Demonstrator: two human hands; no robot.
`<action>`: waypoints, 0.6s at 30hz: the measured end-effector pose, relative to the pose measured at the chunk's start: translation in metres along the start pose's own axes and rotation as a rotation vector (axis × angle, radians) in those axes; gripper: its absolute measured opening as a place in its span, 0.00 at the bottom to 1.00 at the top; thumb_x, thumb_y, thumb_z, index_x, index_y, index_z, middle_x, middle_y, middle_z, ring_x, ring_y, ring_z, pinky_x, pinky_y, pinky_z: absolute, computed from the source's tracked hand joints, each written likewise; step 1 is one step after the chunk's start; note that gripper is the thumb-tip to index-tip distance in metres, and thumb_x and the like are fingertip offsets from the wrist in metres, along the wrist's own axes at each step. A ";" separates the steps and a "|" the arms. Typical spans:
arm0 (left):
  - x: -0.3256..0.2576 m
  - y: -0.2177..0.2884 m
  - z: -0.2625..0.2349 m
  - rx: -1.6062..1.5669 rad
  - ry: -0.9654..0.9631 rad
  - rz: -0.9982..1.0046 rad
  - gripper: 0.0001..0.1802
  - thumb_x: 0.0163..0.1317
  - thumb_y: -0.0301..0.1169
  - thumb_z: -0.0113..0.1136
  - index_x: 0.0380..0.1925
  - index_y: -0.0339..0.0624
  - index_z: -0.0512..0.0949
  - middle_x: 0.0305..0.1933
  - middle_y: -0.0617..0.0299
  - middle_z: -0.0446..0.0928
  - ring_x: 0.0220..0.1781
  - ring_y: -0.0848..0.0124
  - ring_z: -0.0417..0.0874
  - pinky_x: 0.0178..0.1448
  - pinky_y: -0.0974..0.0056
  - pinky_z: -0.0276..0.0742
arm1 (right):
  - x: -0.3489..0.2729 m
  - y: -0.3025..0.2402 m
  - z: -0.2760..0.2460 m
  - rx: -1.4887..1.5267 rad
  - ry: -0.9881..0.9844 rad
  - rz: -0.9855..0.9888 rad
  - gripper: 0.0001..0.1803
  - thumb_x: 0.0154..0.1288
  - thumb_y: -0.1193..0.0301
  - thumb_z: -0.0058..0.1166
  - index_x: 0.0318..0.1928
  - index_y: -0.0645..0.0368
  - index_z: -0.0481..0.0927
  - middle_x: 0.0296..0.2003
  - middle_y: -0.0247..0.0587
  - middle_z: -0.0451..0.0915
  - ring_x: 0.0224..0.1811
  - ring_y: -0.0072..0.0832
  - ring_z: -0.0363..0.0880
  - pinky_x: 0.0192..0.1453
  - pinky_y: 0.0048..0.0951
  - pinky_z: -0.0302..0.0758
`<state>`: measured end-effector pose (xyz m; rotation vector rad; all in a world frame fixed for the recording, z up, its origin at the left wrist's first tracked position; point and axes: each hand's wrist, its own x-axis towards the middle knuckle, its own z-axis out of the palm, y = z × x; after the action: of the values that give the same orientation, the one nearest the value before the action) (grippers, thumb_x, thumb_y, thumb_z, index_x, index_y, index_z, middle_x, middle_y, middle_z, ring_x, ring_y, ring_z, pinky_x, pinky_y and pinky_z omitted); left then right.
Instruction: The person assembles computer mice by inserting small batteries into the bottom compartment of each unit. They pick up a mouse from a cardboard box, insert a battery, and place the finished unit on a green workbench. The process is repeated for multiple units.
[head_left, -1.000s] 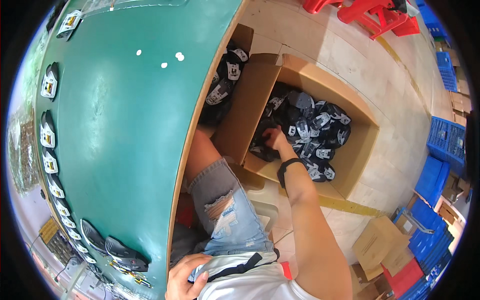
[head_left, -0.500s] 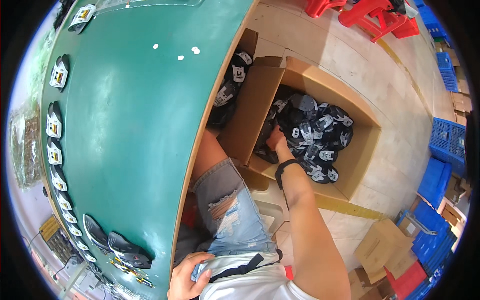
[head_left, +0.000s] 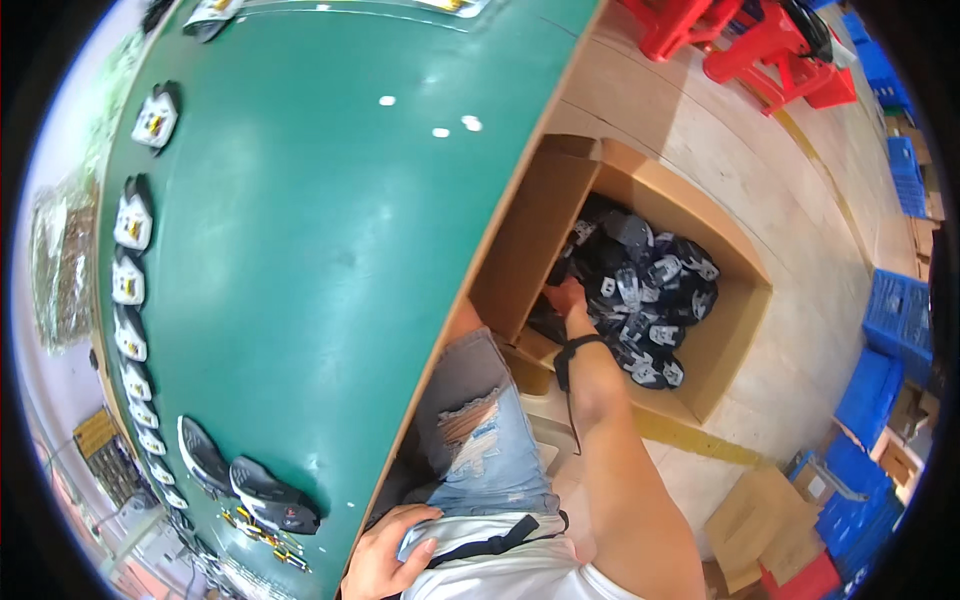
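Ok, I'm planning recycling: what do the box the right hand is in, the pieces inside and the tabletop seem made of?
The box looks like matt cardboard: plain brown, folded along its edges.
The pieces are probably hard plastic, black and pale grey, judging by moulded curves and glints.
The tabletop may be rubber or vinyl: smooth, green, softly shiny.

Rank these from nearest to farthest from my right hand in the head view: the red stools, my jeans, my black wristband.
1. Wristband: just behind your right hand.
2. Jeans: below the hand and to its left.
3. Red stools: well off, at the top right.
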<state>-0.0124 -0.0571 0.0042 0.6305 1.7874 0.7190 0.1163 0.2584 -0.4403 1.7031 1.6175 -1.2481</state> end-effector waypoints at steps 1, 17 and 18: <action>0.005 -0.001 -0.003 0.030 -0.007 0.044 0.18 0.61 0.26 0.62 0.51 0.33 0.77 0.51 0.45 0.82 0.54 0.51 0.84 0.60 0.56 0.78 | 0.012 0.013 -0.001 -0.057 0.106 -0.028 0.59 0.45 0.34 0.67 0.64 0.72 0.70 0.57 0.60 0.79 0.55 0.48 0.82 0.55 0.44 0.81; -0.015 -0.046 0.017 0.026 -0.073 0.575 0.19 0.69 0.35 0.58 0.55 0.37 0.74 0.52 0.49 0.80 0.54 0.52 0.81 0.59 0.54 0.78 | -0.393 -0.109 -0.159 0.294 0.573 -1.415 0.29 0.44 0.73 0.77 0.47 0.62 0.77 0.43 0.46 0.83 0.46 0.31 0.82 0.53 0.33 0.79; -0.019 -0.045 0.017 0.052 -0.061 0.586 0.19 0.69 0.35 0.58 0.55 0.37 0.74 0.51 0.49 0.80 0.54 0.52 0.81 0.59 0.54 0.77 | -0.404 -0.133 -0.153 0.124 0.631 -1.711 0.31 0.40 0.73 0.79 0.46 0.63 0.78 0.44 0.49 0.83 0.46 0.35 0.83 0.54 0.36 0.79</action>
<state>0.0059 -0.0981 -0.0209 1.2228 1.5718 1.0293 0.0789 0.2021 0.0060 0.3388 3.6815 -1.3529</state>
